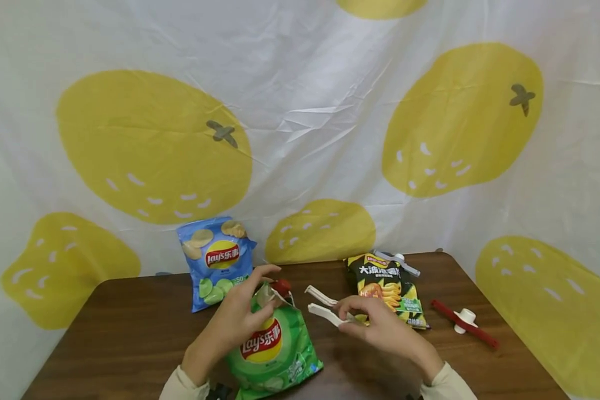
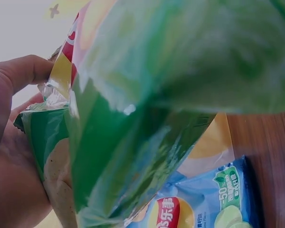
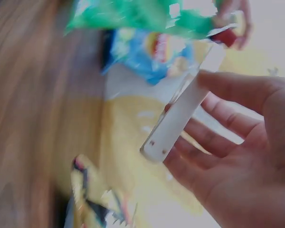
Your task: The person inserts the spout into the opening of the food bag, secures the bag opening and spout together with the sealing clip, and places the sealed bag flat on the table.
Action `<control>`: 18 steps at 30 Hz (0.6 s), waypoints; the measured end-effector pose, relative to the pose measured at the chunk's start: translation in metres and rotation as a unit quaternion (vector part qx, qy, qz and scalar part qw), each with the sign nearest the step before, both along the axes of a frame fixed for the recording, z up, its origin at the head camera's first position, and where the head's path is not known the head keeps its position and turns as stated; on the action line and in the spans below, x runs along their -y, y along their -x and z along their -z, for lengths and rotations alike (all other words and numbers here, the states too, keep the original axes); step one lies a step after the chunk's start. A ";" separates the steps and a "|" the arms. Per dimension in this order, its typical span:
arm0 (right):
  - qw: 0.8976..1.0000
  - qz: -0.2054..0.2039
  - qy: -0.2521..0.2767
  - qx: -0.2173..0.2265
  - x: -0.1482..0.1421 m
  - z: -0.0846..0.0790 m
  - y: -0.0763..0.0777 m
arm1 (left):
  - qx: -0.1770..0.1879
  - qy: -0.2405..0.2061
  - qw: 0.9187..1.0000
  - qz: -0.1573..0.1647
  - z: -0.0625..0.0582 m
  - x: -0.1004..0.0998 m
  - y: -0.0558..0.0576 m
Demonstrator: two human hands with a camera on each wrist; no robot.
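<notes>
My left hand (image 1: 237, 316) grips the top of a green Lay's chip bag (image 1: 300, 339), which stands up and leans a little. In the left wrist view, the thumb lies on the near side of this bag (image 2: 118, 156); most fingers are hidden behind it. A round red piece (image 1: 281, 287) shows at the bag's top beside the left fingers. To the right, my right hand (image 1: 380, 328) pinches a white bag clip (image 1: 325, 314) between thumb and fingers. The clip's two arms are spread and point toward the bag. Whether the red piece joins the clip, I cannot tell.
A blue Lay's bag (image 1: 215, 261) leans on the curtain at the back left. Back right lies a black chip bag (image 1: 380, 280) with a grey clip (image 1: 400, 261) at its top. A red clip with a white cap (image 1: 465, 321) lies near the table's right edge.
</notes>
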State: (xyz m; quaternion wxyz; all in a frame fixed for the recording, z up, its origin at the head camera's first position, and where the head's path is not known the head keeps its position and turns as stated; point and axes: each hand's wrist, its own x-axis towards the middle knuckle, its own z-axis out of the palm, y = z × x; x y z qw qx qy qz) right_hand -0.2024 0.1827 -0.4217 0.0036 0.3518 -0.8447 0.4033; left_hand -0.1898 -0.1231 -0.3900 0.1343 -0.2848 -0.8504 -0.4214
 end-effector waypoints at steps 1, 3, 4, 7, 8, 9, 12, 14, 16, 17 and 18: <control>1.000 -0.009 0.013 0.009 0.001 -0.003 -0.002 | 0.000 -0.004 1.000 0.006 0.000 0.000 0.000; 0.999 -0.030 0.030 0.017 0.004 -0.007 -0.006 | 0.000 -0.011 1.000 0.018 0.000 -0.002 0.000; 0.999 -0.034 0.030 0.014 0.007 -0.009 -0.009 | 0.001 -0.014 1.000 0.026 0.000 -0.003 0.000; 0.999 -0.042 0.020 -0.008 0.017 -0.014 -0.017 | 0.010 -0.019 0.998 0.052 0.000 -0.008 -0.002; 0.999 -0.044 0.017 -0.020 0.020 -0.015 -0.018 | 0.014 -0.019 0.998 0.059 0.000 -0.009 -0.003; 0.999 -0.043 0.013 -0.027 0.024 -0.016 -0.020 | 0.018 -0.020 0.998 0.063 -0.001 -0.011 -0.005; 0.998 -0.045 0.007 -0.035 0.030 -0.021 -0.021 | 0.023 -0.022 0.997 0.073 -0.003 -0.012 -0.007; 0.999 -0.044 0.012 -0.018 0.031 -0.022 -0.020 | 0.027 -0.027 0.996 0.076 -0.004 -0.011 -0.008; 0.999 -0.039 0.028 0.008 0.031 -0.023 -0.020 | 0.030 -0.029 0.996 0.080 -0.006 -0.010 -0.008; 0.998 -0.036 0.040 0.023 0.031 -0.023 -0.020 | 0.031 -0.028 0.996 0.083 -0.007 -0.009 -0.008; 0.997 -0.035 0.057 0.031 0.031 -0.023 -0.020 | 0.031 -0.025 0.996 0.084 -0.007 -0.009 -0.008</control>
